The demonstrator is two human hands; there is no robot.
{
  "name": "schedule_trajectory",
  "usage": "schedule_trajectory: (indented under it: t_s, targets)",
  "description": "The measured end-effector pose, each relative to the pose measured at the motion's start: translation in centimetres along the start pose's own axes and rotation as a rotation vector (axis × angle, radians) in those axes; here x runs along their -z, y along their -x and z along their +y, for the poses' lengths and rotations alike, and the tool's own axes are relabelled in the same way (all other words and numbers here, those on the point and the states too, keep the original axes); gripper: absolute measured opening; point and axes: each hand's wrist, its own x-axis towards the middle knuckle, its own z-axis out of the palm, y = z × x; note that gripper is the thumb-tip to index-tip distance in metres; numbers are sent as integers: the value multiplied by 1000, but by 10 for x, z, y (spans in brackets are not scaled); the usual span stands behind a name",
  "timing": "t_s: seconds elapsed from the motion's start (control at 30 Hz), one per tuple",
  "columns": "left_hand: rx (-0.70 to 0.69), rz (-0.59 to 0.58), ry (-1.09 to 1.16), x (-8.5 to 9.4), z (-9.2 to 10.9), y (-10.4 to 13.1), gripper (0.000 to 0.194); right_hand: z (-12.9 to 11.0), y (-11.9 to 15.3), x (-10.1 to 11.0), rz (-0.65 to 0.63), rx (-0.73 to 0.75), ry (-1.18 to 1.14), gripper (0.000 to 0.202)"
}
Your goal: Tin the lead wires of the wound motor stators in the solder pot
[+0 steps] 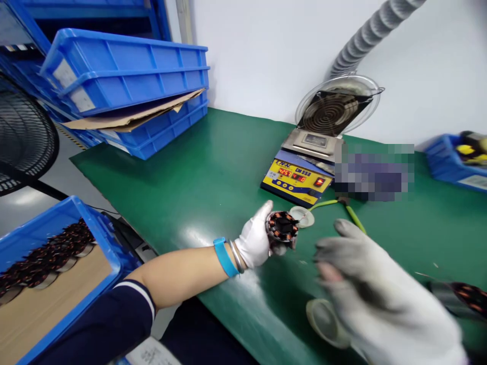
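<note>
In a white glove, my left hand (255,241) is wrapped round a motor stator (282,227) with copper windings, its open face turned up. My right hand (380,294), gloved and smeared by motion, is at the lower right, apart from the stator; its fingers are curled and whether they hold anything is hidden. Beside the right hand lies a small round dish (327,323). Another small white dish (302,216) sits just behind the held stator, near green-handled pliers (355,217). More stators (458,297) lie at the right edge.
A yellow-fronted solder pot station (292,178) stands at the back under a grey duct (373,38). Stacked blue crates (133,71) are at the back left. A blue bin (110,253) of stators is at the lower left, near a black fan (25,134). A blue box (449,165) stands far right.
</note>
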Motion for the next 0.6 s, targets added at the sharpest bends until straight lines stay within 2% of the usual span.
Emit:
schedule_trajectory:
  t_s: [0.07,0.1,0.13,0.2,0.27,0.33,0.4,0.43,0.5,0.53,0.6]
  targets:
    - [114,-58,90,0,4,1,54,5,-4,2,58,-485,-183,25]
    - [140,-74,108,-1,4,1,52,7,-6,2,47,-684,-265,36]
    - [153,-79,122,-1,5,2,49,9,-8,0,15,-803,-342,44]
    - [170,-84,139,-1,4,3,45,12,-10,-3,-57,-832,-410,44]
    - [235,-151,128,-1,2,4,48,14,-10,-4,-71,-701,-298,31]
    - [341,-252,66,-1,2,6,55,15,-8,1,-69,-459,-99,23]
    - [374,-313,-9,-3,2,9,50,14,-9,9,-41,-178,94,18]
    - [320,-306,-5,-4,2,10,40,12,-11,14,-33,-54,179,14]
    - [97,-213,110,-5,3,10,21,7,-16,22,-34,121,298,8]
    - [-26,-137,193,-4,4,8,22,4,-18,26,-38,168,321,6]
    - [-201,56,279,-2,6,2,39,-3,-24,29,-45,192,300,4]
